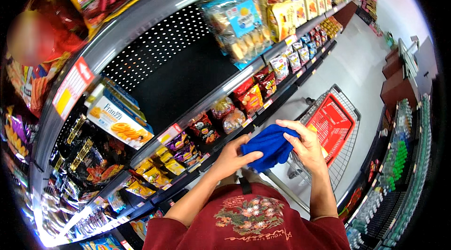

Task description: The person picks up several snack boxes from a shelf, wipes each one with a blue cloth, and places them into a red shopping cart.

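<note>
A bunched blue cloth (270,147) is held between my two hands in front of my waist. My left hand (235,160) grips its left side, with the thumb lying over the top. On the other side, my right hand (306,146) pinches the cloth's upper right edge between thumb and fingers. Beyond the hands, to the left, runs a black shop shelf (183,63) with a bare stretch of board. A Franzzi biscuit box (118,119) stands at the near end of that stretch, and clear bags of baked snacks (243,28) stand at its far end.
A wire shopping cart (347,158) with a red basket (333,126) in it stands to the right. Snack bags (252,98) line the lower shelf. Bottles (396,165) fill the shelf at far right. The shelf's metal front edge (218,91) lies close to my left arm.
</note>
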The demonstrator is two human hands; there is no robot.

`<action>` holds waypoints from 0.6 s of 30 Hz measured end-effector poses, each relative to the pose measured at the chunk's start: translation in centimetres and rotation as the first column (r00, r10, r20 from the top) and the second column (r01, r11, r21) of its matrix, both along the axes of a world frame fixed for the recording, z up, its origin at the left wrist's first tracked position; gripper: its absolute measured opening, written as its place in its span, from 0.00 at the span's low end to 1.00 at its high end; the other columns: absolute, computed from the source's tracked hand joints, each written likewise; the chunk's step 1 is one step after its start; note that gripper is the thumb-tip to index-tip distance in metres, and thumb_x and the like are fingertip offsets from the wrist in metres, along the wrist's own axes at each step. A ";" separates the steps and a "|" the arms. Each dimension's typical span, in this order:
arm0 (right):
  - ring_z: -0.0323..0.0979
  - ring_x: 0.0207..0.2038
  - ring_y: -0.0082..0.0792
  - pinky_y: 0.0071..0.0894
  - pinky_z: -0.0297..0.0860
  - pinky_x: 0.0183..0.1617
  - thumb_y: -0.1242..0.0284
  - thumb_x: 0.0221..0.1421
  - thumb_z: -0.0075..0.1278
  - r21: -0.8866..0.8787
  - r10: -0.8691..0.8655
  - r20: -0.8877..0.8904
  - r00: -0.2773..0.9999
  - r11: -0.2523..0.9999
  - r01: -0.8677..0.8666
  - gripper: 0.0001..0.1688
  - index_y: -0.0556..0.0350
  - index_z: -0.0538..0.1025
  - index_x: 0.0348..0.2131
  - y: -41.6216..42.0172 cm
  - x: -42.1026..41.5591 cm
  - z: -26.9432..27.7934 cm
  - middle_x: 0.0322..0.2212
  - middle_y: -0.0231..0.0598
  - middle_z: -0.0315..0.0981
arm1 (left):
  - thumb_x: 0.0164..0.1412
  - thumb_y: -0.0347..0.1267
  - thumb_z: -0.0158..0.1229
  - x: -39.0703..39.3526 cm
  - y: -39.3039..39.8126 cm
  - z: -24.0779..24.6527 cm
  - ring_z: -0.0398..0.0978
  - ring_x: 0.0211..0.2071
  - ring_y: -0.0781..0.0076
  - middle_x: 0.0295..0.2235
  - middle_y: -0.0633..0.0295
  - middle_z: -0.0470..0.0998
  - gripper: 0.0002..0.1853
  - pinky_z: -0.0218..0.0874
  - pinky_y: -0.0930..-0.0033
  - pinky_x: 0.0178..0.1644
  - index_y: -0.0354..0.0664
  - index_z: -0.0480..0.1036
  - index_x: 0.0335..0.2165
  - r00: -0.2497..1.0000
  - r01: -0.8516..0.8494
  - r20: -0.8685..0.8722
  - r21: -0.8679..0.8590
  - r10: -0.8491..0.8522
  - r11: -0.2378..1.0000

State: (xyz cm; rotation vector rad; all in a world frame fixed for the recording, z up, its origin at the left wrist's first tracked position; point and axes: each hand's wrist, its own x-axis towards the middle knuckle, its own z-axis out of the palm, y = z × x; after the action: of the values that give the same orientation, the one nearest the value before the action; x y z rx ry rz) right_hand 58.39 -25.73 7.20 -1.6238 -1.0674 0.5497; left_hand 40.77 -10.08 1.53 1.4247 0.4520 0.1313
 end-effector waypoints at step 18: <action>0.72 0.48 0.50 0.38 0.67 0.54 0.72 0.57 0.55 0.203 -0.159 0.441 0.883 0.976 0.075 0.21 0.56 0.74 0.50 21.5 1.1 1.3 0.45 0.52 0.75 | 0.61 0.31 0.60 -1.2 17.5 6.2 0.72 0.38 0.75 0.36 0.60 0.76 0.17 0.62 0.73 0.43 0.38 0.72 0.48 0.673 -0.727 0.471 0.564 0.571 0.391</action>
State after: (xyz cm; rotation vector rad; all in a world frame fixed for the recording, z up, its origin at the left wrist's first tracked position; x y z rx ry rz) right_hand 59.52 -4.25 8.51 -1.6818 -1.3061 -0.0225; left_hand 39.54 7.38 7.76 1.8988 0.8462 1.2448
